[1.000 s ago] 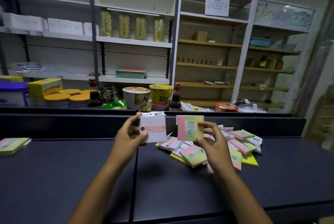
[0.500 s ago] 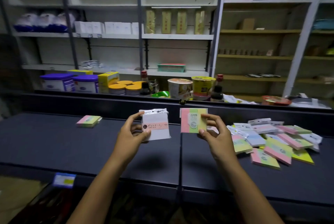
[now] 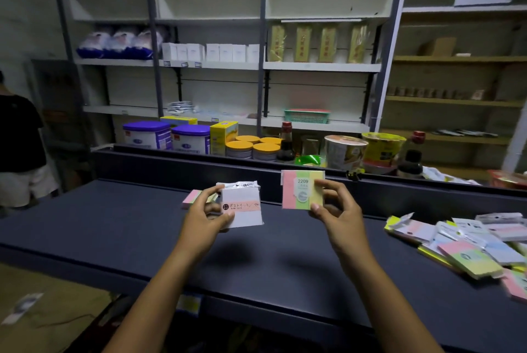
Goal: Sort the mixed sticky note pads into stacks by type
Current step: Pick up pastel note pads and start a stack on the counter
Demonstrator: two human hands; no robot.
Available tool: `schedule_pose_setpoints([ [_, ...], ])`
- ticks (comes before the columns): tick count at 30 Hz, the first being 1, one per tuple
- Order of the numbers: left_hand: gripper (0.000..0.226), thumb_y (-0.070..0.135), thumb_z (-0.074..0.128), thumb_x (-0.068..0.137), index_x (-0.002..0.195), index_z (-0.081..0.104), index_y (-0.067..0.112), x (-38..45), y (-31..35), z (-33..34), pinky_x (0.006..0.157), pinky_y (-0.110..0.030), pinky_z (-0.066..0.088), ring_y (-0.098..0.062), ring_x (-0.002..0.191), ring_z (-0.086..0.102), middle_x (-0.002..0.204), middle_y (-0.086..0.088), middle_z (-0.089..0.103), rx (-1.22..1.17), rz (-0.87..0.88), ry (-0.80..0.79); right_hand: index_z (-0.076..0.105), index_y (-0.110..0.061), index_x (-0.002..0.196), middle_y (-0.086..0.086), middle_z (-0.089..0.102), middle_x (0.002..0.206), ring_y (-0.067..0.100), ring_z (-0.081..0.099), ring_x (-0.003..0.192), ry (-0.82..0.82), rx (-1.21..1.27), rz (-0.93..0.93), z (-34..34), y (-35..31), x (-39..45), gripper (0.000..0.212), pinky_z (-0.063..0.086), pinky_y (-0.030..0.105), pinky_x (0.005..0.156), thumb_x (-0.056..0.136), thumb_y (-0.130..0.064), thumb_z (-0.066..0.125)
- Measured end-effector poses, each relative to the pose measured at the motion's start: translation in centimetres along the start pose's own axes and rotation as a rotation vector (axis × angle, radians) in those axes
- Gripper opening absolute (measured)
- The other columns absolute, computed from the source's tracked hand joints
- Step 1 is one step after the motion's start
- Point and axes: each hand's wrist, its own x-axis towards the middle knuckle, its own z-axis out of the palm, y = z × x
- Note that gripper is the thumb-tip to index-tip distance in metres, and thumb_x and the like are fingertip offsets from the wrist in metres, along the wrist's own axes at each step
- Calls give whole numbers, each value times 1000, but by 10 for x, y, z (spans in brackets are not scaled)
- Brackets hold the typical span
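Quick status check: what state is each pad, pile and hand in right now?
White pad: held up in left hand.
Striped pad: pinched in right hand.
Loose pile: unsorted, on counter, right.
Sorted pad: lying flat behind left hand.

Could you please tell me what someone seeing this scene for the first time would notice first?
Front and centre, the left hand holds up a white wrapped sticky note pad with a peach label band, and the right hand pinches a pink, green and yellow striped pad marked 2209 beside it. At the right edge of the dark counter lies a loose heap of mixed pastel pads. A lone striped pad sits behind the left hand.
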Motion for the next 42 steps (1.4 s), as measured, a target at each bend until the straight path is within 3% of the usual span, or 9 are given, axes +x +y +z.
schedule_pose_setpoints([
  [6, 52, -5, 67, 84, 130, 54, 14, 60, -37, -15, 77, -44, 60, -23, 89, 62, 97, -17, 65, 100, -52, -74, 63, -38, 112, 0, 66, 109, 14, 71, 96, 55, -31, 16, 47, 15, 21, 42, 60, 27, 77, 92, -2, 65],
  [9, 55, -1, 71, 82, 131, 54, 17, 87, -57, -9, 71, -31, 54, -17, 82, 63, 90, -5, 65, 208, -50, -145, 62, -38, 113, -1, 66, 110, 14, 71, 98, 77, -57, 27, 59, 22, 27, 40, 59, 24, 73, 92, -3, 65],
  [16, 58, 14, 71, 82, 136, 51, 21, 122, -85, 17, 70, -20, 45, -6, 78, 60, 75, 15, 63, 429, -37, -245, 62, -36, 115, -1, 65, 110, 13, 71, 95, 112, -133, 41, 64, 30, 37, 40, 61, 28, 79, 92, -3, 64],
  [19, 61, 19, 67, 85, 142, 46, 20, 131, -90, 23, 57, -6, 35, -8, 82, 55, 83, 12, 61, 488, -54, -293, 62, -32, 116, -1, 65, 110, 12, 71, 95, 125, -160, 45, 65, 32, 41, 39, 61, 32, 82, 92, -2, 64],
  [22, 58, 18, 64, 88, 143, 45, 14, 137, -93, 25, 62, -4, 32, -17, 93, 57, 115, -4, 66, 567, -31, -304, 62, -31, 117, 0, 66, 110, 10, 70, 94, 132, -175, 49, 66, 35, 44, 38, 61, 33, 83, 92, -2, 64],
  [25, 50, 20, 60, 91, 139, 48, 8, 143, -95, 26, 79, -15, 34, -27, 121, 55, 134, -11, 60, 676, -36, -314, 62, -32, 116, -1, 66, 108, 12, 71, 93, 127, -184, 51, 69, 38, 47, 38, 61, 36, 83, 92, -2, 65],
  [29, 30, 25, 54, 95, 119, 58, 7, 147, -96, 28, 92, -37, 43, -32, 115, 55, 122, -16, 60, 885, 2, -326, 63, -33, 116, -1, 66, 107, 16, 71, 92, 120, -183, 44, 75, 42, 52, 39, 61, 37, 84, 91, -2, 65],
  [35, 36, 33, 47, 100, 119, 62, 6, 139, -100, 31, 96, -38, 43, -32, 115, 51, 124, -15, 47, 1026, 58, -276, 63, -35, 116, -3, 66, 106, 14, 71, 94, 108, -182, 57, 86, 50, 54, 41, 61, 30, 82, 91, -3, 66],
  [42, 32, 43, 54, 94, 117, 61, 22, 142, -91, 0, 87, -35, 47, -20, 113, 53, 117, 0, 56, 947, 266, -211, 64, -33, 117, -1, 65, 108, 9, 70, 94, 59, -165, 65, 113, 56, 64, 40, 60, 25, 79, 90, -3, 67],
])
